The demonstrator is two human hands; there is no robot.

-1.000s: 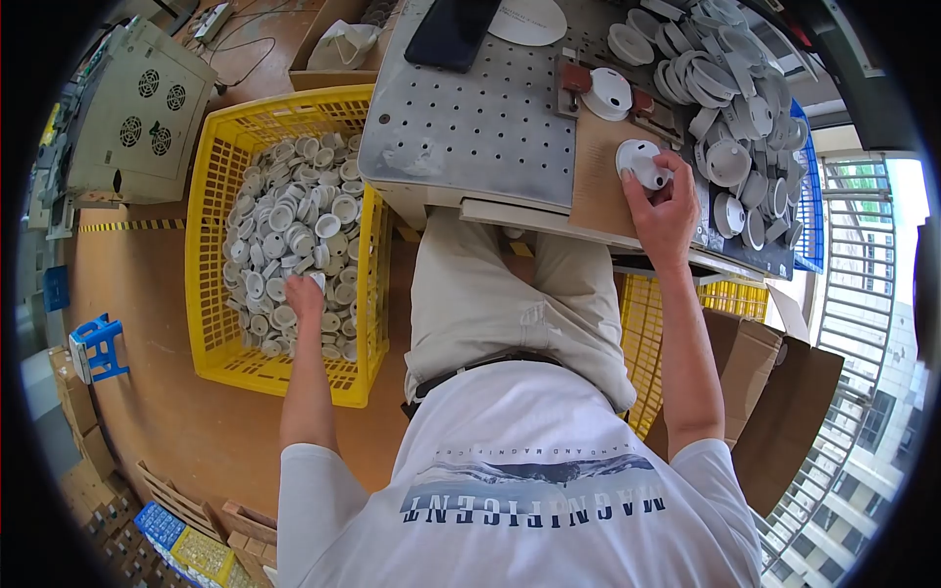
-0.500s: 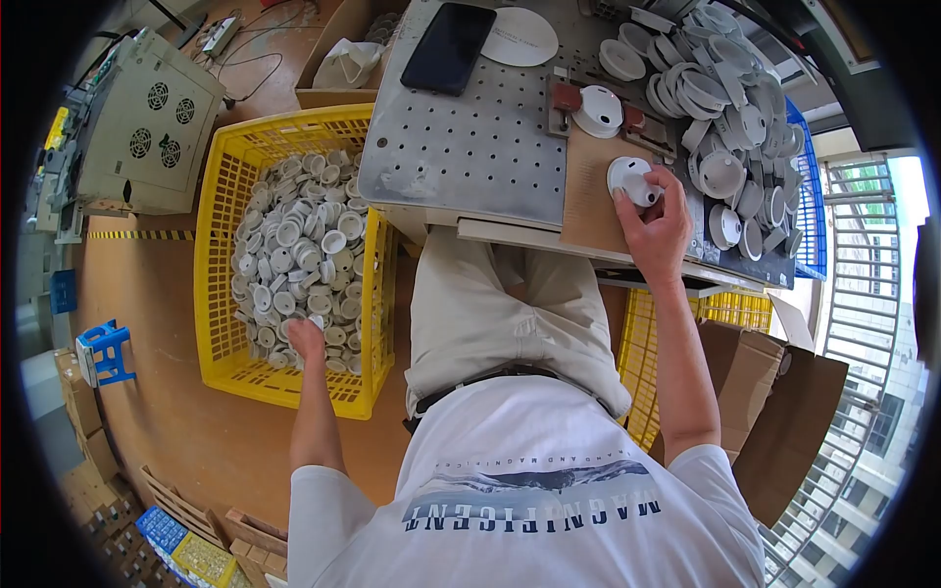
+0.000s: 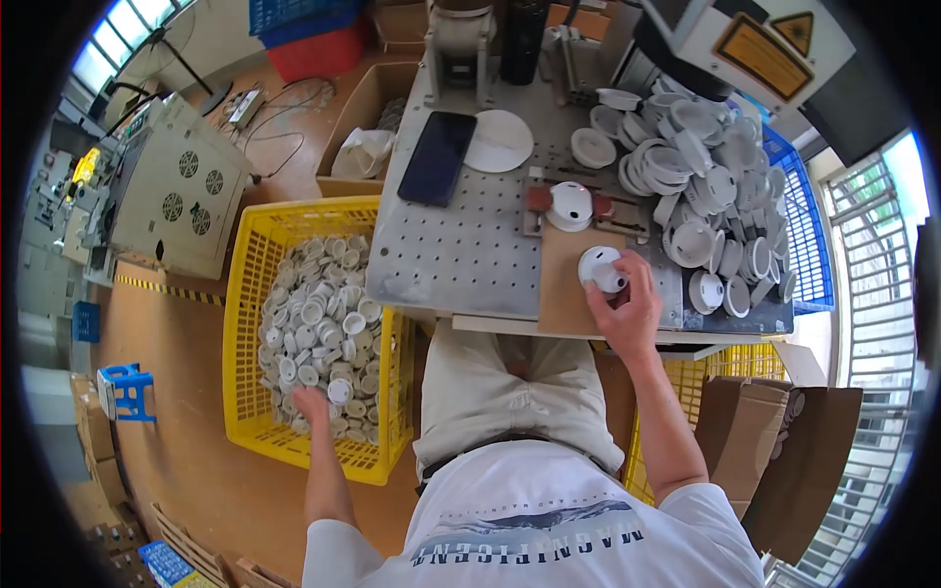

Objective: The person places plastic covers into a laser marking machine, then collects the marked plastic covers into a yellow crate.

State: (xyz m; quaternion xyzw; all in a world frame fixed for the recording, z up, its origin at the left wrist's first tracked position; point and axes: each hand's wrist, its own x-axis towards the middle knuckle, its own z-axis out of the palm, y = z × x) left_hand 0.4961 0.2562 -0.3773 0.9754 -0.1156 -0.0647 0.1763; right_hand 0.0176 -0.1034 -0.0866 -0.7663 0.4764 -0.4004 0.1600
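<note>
My right hand point(image 3: 629, 306) pinches a white plastic cup lid point(image 3: 600, 267) with a small drink hole, over a brown cardboard strip point(image 3: 566, 286) at the front of the metal worktable point(image 3: 461, 257). Just behind it, a second white lid point(image 3: 570, 206) sits in a small fixture with red-brown jaws point(image 3: 605, 210). My left hand point(image 3: 311, 402) is low over a yellow plastic crate point(image 3: 238, 333) full of similar lids. A brighter lid point(image 3: 340, 392) lies right beside its fingers. Whether those fingers grip anything is hard to make out.
A large heap of lids point(image 3: 701, 162) covers the right of the table, with a blue basket point(image 3: 809, 245) behind. A black phone point(image 3: 438, 159) and a white disc point(image 3: 500, 140) lie at the left. A machine head with warning labels point(image 3: 765, 54) overhangs. Cardboard boxes point(image 3: 745, 431) stand right.
The head view has tilted up, so more of the table's back shows. The bright lid by my left hand now lies apart from its fingertips. My right hand still holds its lid.
</note>
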